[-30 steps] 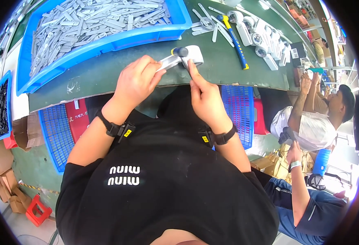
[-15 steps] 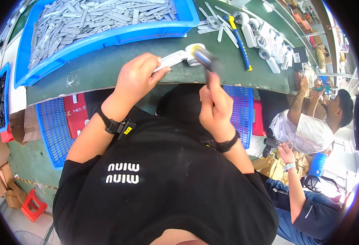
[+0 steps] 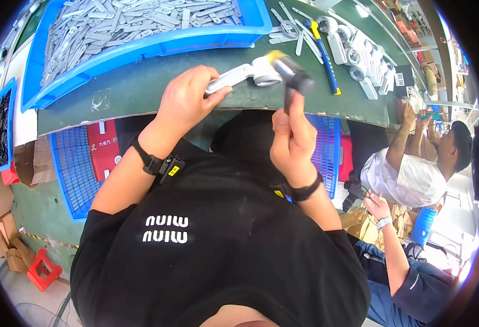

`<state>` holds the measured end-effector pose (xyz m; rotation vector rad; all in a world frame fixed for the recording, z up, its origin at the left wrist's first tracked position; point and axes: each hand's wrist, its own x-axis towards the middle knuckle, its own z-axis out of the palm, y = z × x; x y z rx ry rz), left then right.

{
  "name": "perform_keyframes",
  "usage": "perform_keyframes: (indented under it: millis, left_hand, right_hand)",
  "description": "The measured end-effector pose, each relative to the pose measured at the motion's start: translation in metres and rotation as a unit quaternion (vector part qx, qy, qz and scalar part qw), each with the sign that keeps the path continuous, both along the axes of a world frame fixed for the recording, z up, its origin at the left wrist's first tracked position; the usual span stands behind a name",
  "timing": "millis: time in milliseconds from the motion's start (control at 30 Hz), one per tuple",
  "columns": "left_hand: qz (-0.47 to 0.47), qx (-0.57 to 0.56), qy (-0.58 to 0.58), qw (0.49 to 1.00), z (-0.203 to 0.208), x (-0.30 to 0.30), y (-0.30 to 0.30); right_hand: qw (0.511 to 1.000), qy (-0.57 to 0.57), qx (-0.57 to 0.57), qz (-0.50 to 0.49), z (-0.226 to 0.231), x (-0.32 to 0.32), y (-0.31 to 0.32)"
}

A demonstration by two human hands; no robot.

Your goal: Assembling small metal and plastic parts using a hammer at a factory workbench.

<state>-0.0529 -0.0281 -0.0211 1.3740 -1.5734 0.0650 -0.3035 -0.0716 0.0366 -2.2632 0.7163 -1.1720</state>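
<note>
My left hand is closed on the handle end of a white piece with a round, ring-like head, like a small handheld fan. The piece rests at the near edge of the green table, its head pointing right. In my right hand is the grip of a mallet, smeared by motion, with a yellow end and a dark end. The mallet's yellow end is over the round head; whether they touch I cannot tell.
A blue tray full of grey strips fills the table's far left. A second mallet with a blue and yellow handle lies to the right, beside loose grey strips and several white round-headed pieces. Other people work at the far right.
The mallet and my right hand have shifted slightly right. My left hand still grips the white piece, which sits almost where it was.
</note>
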Motion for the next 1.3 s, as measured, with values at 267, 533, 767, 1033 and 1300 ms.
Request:
perform_keyframes:
  millis: [267,533,767,1033,1300]
  left_hand:
    - [0.021,-0.008,0.007,1.000,0.000,0.003,-0.002]
    - [0.024,0.025,0.037,0.999,-0.005,0.004,0.000]
    - [0.034,0.031,0.051,0.998,0.002,-0.001,0.000]
    - [-0.007,0.032,0.052,0.998,0.005,0.006,0.009]
    - [-0.038,0.114,0.132,0.984,0.009,0.009,0.014]
  right_hand:
    - [0.990,0.006,0.143,-0.015,0.007,-0.003,0.009]
    - [0.992,0.070,0.052,0.095,0.001,0.016,0.006]
    - [0.983,0.116,0.097,0.099,0.007,0.015,0.006]
    - [0.961,0.006,0.270,0.057,0.008,0.005,0.013]
    - [0.971,0.075,0.204,0.097,0.014,0.001,0.004]
